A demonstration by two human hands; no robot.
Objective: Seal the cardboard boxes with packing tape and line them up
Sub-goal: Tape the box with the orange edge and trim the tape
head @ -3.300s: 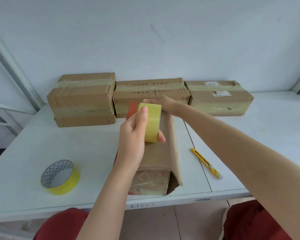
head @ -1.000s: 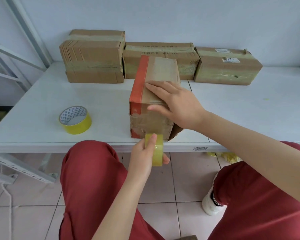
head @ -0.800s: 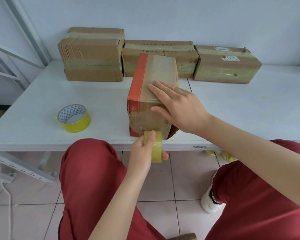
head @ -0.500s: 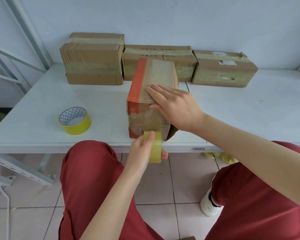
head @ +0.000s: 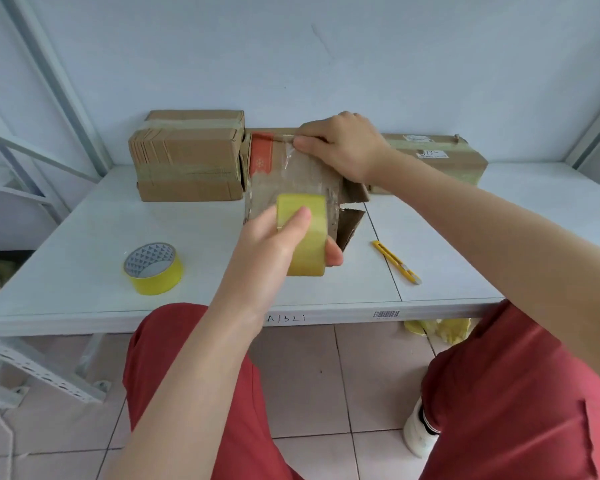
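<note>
We held the tape roll (head: 307, 263) in our curled left grip (head: 278, 244), right grip (head: 343, 147) clasped over the box (head: 298, 178), spare roll (head: 153, 268) and knife (head: 397, 262) on the bench (head: 84, 237)

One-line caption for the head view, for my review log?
Left hand holds a yellow tape roll in front of the orange-striped box; right hand grips its top edge.

A pale wall (head: 361, 46) backs a white desk (head: 84, 237); a grey metal frame (head: 49, 74) stands left, over a beige tiled floor (head: 361, 375).
</note>
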